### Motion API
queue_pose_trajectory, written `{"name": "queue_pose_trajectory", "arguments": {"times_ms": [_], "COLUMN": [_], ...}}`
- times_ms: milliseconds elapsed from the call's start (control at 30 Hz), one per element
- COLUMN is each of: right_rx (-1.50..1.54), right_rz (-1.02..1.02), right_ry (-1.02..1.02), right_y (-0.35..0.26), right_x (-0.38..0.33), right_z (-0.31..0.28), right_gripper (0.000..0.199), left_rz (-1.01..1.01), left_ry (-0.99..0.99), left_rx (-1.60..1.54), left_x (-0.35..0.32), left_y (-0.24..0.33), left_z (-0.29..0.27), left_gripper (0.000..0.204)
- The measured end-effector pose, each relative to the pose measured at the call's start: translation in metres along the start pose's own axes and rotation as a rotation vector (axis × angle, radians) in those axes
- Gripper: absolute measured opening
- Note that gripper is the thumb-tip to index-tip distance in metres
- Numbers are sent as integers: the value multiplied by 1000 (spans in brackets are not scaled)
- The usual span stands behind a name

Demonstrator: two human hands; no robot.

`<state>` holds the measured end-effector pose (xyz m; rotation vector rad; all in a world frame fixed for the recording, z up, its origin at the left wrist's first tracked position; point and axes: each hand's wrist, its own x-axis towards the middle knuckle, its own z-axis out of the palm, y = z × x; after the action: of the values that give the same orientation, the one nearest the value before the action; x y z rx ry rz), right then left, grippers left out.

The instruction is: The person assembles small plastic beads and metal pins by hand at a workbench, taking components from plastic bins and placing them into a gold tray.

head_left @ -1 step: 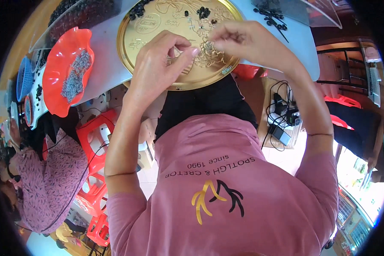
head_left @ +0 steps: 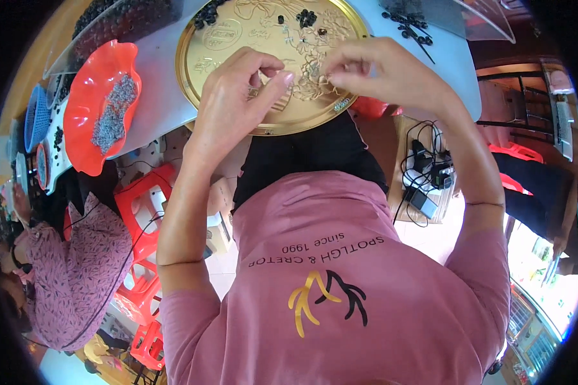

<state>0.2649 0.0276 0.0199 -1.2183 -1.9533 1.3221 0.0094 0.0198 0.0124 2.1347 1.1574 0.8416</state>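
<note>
My left hand (head_left: 237, 96) hovers above the gold round tray (head_left: 192, 83), its thumb and index finger brought together in a pinch. Whatever lies between those fingertips is too small to make out. Just to the right, also over the tray, my right hand (head_left: 382, 70) has its thumb and fingers closed in a pinch, and its tips hide anything held. A small gap separates the two hands. Beyond them on the tray lie a cluster of small black pieces (head_left: 306, 18), a single black piece (head_left: 280, 20) and a small dark ring-like piece (head_left: 322, 31).
Left of the tray, a red wavy-rimmed dish (head_left: 83, 109) holds many small grey metallic parts (head_left: 112, 115). More black pieces (head_left: 408, 29) lie at the table's far right. A clear plastic bin (head_left: 131, 29) stands far left. A person in a patterned top (head_left: 77, 276) sits at left beside red stools (head_left: 144, 237).
My right hand's fingertips have shifted slightly to the right and nearer to me, widening the gap. My left hand has moved very slightly left.
</note>
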Motion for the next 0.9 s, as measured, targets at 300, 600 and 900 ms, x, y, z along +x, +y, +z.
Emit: {"name": "queue_pose_trajectory", "arguments": {"times_ms": [300, 600, 900], "right_rx": [-817, -801, -594], "right_rz": [-424, -443, -433], "right_ry": [-176, -180, -300], "right_y": [7, 17, 9], "right_x": [-29, -13, -6], "right_z": [10, 11, -1], "right_gripper": [24, 15, 17], "left_rz": [-76, -84, -6], "left_ry": [10, 4, 87], "left_rx": [-51, -63, -100], "left_x": [-10, -5, -7], "left_y": [-4, -5, -16], "left_z": [1, 3, -18], "left_gripper": [16, 13, 13]}}
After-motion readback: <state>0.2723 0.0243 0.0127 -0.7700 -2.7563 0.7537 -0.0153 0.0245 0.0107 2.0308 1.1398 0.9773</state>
